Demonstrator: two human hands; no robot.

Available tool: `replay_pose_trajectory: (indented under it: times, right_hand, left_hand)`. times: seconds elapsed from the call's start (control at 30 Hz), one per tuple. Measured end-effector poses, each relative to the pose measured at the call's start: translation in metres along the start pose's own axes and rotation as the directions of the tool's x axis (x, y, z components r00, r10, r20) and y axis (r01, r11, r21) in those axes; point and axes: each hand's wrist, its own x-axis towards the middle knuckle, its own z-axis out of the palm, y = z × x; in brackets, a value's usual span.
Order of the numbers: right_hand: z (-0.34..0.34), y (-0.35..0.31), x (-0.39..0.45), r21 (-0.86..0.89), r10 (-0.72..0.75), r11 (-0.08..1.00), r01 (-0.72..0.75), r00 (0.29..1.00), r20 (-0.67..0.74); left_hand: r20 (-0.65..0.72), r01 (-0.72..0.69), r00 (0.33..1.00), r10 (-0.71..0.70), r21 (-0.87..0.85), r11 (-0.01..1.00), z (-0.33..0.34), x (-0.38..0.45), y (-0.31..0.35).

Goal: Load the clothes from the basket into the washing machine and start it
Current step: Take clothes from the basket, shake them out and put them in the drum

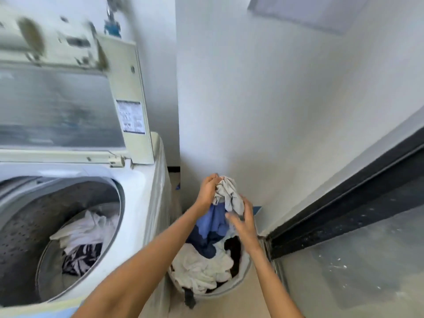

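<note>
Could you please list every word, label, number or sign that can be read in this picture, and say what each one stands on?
None can be read.
Sticker on the raised lid of the washing machine: printed text and small pictures, too small and blurred to read.
Control panel at the top left: dark markings, smeared by motion blur, unreadable.

The left hand (207, 191) grips a bunched grey-white garment (229, 195) above the basket (243, 278), a blue garment (213, 222) hanging beneath it. The right hand (244, 222), fingers spread, touches the bundle from four o'clock. At nine o'clock, the washing machine (137, 203) stands lid up, white and striped clothes (85, 235) in its drum.
</note>
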Motion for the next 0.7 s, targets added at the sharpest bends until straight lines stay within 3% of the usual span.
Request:
replay_pose_trajectory:
  times: [0.17,0.37,0.47,0.57,0.63,0.67,0.7]
  right_hand:
    - [-0.028,-0.127,0.023,-0.127,-0.141,0.984,0.127,0.985,-0.103]
    - [-0.046,-0.276,0.037,-0.171,-0.360,0.929,0.329,0.910,-0.205]
    - [-0.036,-0.332,0.036,-0.252,-0.445,0.882,0.399,0.881,-0.162]
    - [-0.028,-0.370,0.038,-0.283,-0.482,0.861,0.424,0.857,-0.183]
    - [-0.026,-0.382,0.040,-0.310,-0.492,0.854,0.418,0.843,-0.216]
    - [-0.026,-0.385,0.041,-0.329,-0.497,0.849,0.414,0.838,-0.225]
    - [-0.026,-0.386,0.041,-0.345,-0.506,0.841,0.417,0.833,-0.226]
  left_hand:
    - [0.222,-0.147,0.968,0.115,0.131,0.980,-0.011,-0.024,0.123]
    - [0.413,-0.370,0.887,0.204,0.376,0.850,-0.038,-0.041,0.222]
    - [0.471,-0.448,0.838,0.277,0.302,0.842,-0.037,-0.050,0.252]
    - [0.513,-0.445,0.776,0.366,0.035,0.895,-0.025,-0.066,0.278]
    - [0.551,-0.480,0.694,0.463,-0.125,0.868,-0.015,-0.077,0.291]
    - [0.528,-0.520,0.687,0.500,-0.124,0.845,-0.011,-0.080,0.297]
    - [0.466,-0.555,0.724,0.509,-0.046,0.831,-0.006,-0.083,0.303]
